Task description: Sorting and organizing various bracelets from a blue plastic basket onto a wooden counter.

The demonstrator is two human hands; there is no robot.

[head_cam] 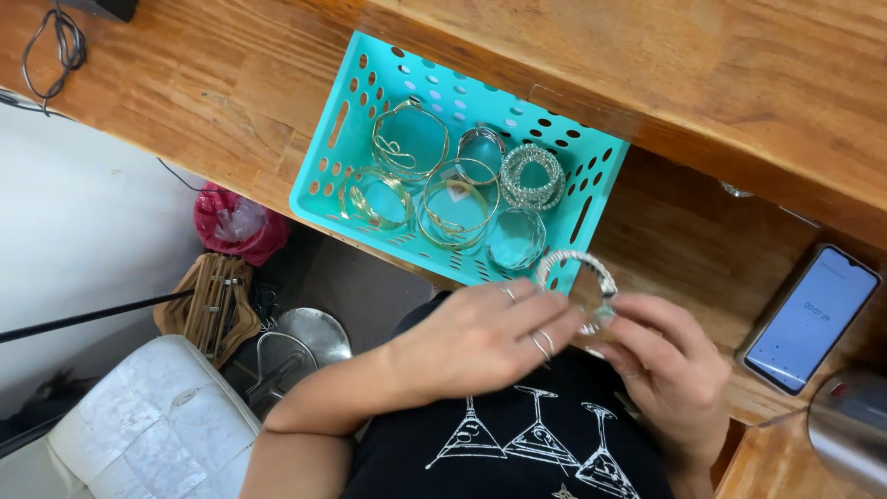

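**Silver bangle held over basket edge; six further pieces in basket**

Left hand [485,337]: fingers curled loosely inward, rings on three of them, fingertips meeting the lower rim of a silver stone-set bangle [577,282]. Right hand [670,365]: fingers bent, tips pinching the same bangle from its right side. Both hands grip it between them, just in front of the person's chest.

Bangle: held upright-tilted, its upper arc overlapping the near edge of a turquoise perforated basket [337,139].

Basket contents, near to far:
- clear glassy bangle [516,238], just beside the held piece
- gold wire bangles, stacked [455,208], centre
- gold bangle with pale green face [377,199], left
- large gold loop bangle [409,140], far left
- plain silver bangle [482,143], far centre
- coiled sparkling silver bracelet [532,176], right

Basket rests on a wooden counter [212,83]. On the counter to the right: a phone [811,319] with lit screen, well apart from the basket; a metal cylinder [850,430] near the lower right corner.
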